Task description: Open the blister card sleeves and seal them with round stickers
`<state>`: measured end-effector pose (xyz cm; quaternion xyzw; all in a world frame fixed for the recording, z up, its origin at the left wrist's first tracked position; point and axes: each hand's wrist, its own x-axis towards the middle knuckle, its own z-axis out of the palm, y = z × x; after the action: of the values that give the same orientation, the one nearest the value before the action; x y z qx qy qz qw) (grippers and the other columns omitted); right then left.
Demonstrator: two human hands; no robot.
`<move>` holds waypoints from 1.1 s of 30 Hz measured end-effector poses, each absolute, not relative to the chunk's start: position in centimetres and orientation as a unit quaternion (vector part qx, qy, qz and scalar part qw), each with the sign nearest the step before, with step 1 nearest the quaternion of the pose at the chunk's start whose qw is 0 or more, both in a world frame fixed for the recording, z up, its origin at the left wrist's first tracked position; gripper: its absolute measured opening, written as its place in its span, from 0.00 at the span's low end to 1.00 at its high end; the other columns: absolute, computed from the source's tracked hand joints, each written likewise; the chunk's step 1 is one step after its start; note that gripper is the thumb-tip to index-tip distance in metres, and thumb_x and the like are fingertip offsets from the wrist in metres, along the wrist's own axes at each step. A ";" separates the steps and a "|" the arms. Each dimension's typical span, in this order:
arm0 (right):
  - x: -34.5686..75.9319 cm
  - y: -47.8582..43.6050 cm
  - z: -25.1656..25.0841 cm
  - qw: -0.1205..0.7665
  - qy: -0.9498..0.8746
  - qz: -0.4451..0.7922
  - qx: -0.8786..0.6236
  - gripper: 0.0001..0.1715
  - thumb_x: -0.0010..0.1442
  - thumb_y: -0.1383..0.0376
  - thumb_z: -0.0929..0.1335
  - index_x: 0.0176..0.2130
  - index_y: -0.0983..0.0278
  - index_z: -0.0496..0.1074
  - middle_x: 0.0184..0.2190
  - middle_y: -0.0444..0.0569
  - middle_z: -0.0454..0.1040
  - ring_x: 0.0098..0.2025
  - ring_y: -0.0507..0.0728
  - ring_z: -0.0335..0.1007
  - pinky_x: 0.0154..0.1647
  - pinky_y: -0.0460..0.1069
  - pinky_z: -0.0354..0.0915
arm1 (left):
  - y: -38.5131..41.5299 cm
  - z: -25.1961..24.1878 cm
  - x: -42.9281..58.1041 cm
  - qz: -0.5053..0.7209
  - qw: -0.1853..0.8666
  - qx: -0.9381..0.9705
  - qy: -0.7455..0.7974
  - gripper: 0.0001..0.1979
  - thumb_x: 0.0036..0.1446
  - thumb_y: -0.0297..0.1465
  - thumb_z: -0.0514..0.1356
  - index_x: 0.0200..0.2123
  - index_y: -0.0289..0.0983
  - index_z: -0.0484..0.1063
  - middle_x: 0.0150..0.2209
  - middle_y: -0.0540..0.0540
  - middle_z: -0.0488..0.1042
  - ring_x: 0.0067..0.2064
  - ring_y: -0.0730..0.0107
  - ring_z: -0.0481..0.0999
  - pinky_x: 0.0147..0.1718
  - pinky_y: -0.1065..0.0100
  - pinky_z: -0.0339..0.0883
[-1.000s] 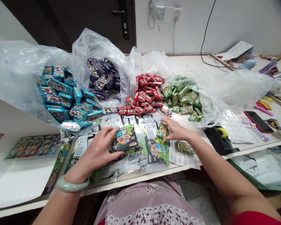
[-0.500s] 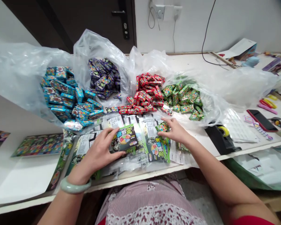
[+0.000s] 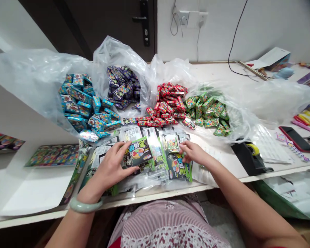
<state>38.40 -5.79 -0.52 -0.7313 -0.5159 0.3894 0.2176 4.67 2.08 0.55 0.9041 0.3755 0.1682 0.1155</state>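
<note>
My left hand (image 3: pixel 115 165), with a pale green bangle on its wrist, holds a black and green printed packet (image 3: pixel 138 152) between thumb and fingers. The fingers of my right hand (image 3: pixel 193 152) are bent together at the edge of a small green packet (image 3: pixel 172 143), which lies on flat printed bags (image 3: pixel 177 165). Behind both hands are heaps of small packets: blue (image 3: pixel 80 100), purple (image 3: pixel 122 84), red (image 3: pixel 170 101) and green (image 3: pixel 209 108), in open clear plastic bags.
A black tape dispenser (image 3: pixel 251 156) stands right of my right hand. Farther right lie a red-edged phone (image 3: pixel 297 138) and scissors (image 3: pixel 303 120). Printed sheets (image 3: pixel 54 155) lie at the left. The white table's front edge (image 3: pixel 150 198) runs just before my body.
The small green packet in my right hand now rests flat on the printed bags, and that hand's fingers have drawn in. My left hand keeps its hold. The view has shifted slightly.
</note>
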 end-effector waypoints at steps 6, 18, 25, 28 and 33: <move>39.4 -5.7 0.4 0.182 -0.689 0.226 -0.664 0.41 0.52 0.55 0.74 0.60 0.62 0.61 0.57 0.61 0.67 0.58 0.68 0.64 0.54 0.61 0.63 | 1.9 0.5 5.1 0.163 0.134 0.905 0.369 0.42 0.51 0.45 0.65 0.64 0.40 0.51 0.56 0.37 0.59 0.57 0.47 0.63 0.56 0.50 0.62; 36.1 -5.9 3.3 0.310 -0.787 0.087 -0.527 0.41 0.54 0.61 0.70 0.63 0.57 0.55 0.60 0.56 0.59 0.62 0.67 0.55 0.62 0.64 0.55 | 0.7 1.8 6.0 0.194 0.137 0.907 0.347 0.47 0.47 0.45 0.68 0.65 0.41 0.50 0.56 0.37 0.59 0.57 0.48 0.62 0.56 0.49 0.61; 34.7 -6.0 5.2 0.165 -0.858 0.113 -0.474 0.39 0.52 0.61 0.71 0.61 0.59 0.60 0.57 0.58 0.63 0.56 0.69 0.60 0.56 0.65 0.61 | 0.1 1.6 6.5 0.187 0.153 0.916 0.321 0.48 0.47 0.46 0.68 0.66 0.41 0.49 0.58 0.36 0.58 0.59 0.47 0.60 0.57 0.47 0.59; 34.9 -6.2 5.5 0.178 -0.861 0.137 -0.457 0.40 0.51 0.59 0.72 0.60 0.61 0.60 0.55 0.59 0.64 0.55 0.68 0.61 0.54 0.63 0.63 | -0.3 1.6 6.2 0.181 0.180 0.909 0.328 0.48 0.46 0.46 0.68 0.65 0.41 0.49 0.58 0.37 0.57 0.59 0.48 0.60 0.58 0.48 0.60; 34.7 -5.9 6.0 0.180 -0.862 0.178 -0.438 0.39 0.45 0.61 0.75 0.55 0.62 0.63 0.52 0.58 0.65 0.54 0.67 0.61 0.54 0.61 0.63 | -0.9 1.6 6.2 0.172 0.194 0.911 0.321 0.48 0.46 0.48 0.68 0.65 0.42 0.51 0.58 0.37 0.58 0.59 0.49 0.61 0.57 0.49 0.61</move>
<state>34.69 -5.88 5.97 -0.4385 -0.8624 0.1779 0.1800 6.17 -0.86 1.63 0.9109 0.3209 0.1723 0.1939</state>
